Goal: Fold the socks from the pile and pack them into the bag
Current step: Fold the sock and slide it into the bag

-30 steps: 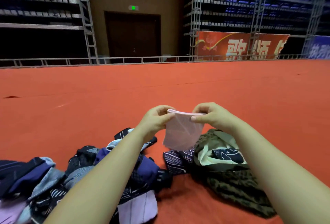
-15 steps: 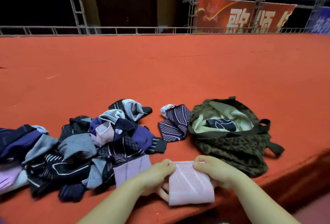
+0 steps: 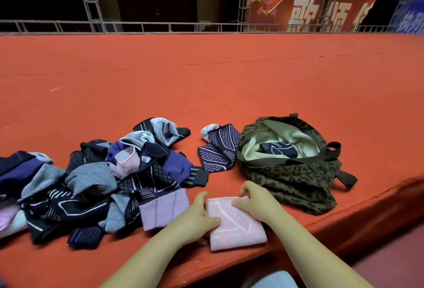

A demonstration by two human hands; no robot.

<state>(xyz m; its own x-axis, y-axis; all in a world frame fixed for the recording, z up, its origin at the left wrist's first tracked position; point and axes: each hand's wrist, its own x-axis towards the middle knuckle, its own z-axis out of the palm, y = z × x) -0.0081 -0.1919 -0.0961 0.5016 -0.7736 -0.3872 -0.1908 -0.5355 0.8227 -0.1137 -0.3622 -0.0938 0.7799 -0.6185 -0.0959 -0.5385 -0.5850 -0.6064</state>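
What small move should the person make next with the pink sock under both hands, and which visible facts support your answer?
Probably lift the pink sock rightward into the camouflage bag. It already lies folded flat on the red surface, the left hand and right hand both grip it, and the bag gapes open with one dark sock inside.

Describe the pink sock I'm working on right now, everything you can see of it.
The pink sock is a pale pink knit with thin white line markings, folded into a flat, roughly rectangular packet. It lies on the orange table surface near the front edge, between the sock pile and the camouflage bag. The left hand grips its left edge; the right hand presses on its far right corner with curled fingers.
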